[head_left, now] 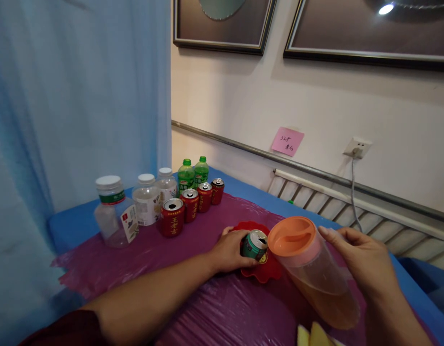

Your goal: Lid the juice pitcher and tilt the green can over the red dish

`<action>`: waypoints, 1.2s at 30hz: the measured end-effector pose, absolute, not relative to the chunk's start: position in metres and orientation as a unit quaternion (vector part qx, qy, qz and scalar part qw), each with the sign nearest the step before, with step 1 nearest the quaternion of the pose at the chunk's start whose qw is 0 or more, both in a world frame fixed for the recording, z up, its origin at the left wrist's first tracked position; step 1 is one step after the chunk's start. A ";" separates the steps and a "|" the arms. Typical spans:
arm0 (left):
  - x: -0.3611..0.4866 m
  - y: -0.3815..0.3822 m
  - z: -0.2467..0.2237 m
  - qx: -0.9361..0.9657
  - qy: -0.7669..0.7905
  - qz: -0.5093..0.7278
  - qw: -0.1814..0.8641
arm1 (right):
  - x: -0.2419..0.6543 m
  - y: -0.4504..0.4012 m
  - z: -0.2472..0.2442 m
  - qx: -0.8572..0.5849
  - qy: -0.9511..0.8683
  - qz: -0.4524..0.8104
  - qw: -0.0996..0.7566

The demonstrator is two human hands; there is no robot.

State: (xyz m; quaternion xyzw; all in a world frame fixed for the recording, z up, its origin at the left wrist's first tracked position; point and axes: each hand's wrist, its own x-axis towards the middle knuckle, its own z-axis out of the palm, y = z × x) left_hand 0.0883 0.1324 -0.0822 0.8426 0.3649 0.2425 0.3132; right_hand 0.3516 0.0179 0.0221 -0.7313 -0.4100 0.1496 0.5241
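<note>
Fingers of my left hand (231,251) wrap round a green can (254,246) that stands on a red scalloped mat (263,273). Its top is open. My right hand (364,257) holds a clear plastic pitcher (323,283) from the right side, partly hidden behind it. The pitcher is tilted to the left, its orange lid (293,236) close beside the can's top. Brownish liquid lies in its lower part. Whether the spout touches the can, I cannot tell.
Several red cans (172,218) stand in a row at the back left, beside clear jars with white lids (116,216) and two green bottles (186,178). Purple plastic (203,312) covers the blue table. Yellowish pieces (317,336) show at the bottom edge. A radiator (319,199) lines the wall.
</note>
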 end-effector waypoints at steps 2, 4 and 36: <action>0.088 0.133 -0.083 0.844 0.365 0.242 0.310 | 0.351 0.018 0.022 -0.729 -0.412 0.147 0.527; 0.088 0.133 -0.083 0.845 0.364 0.243 0.308 | 0.351 0.018 0.023 -0.729 -0.412 0.146 0.527; 0.089 0.131 -0.079 0.847 0.365 0.237 0.307 | 0.344 0.015 0.025 -0.727 -0.393 0.173 0.536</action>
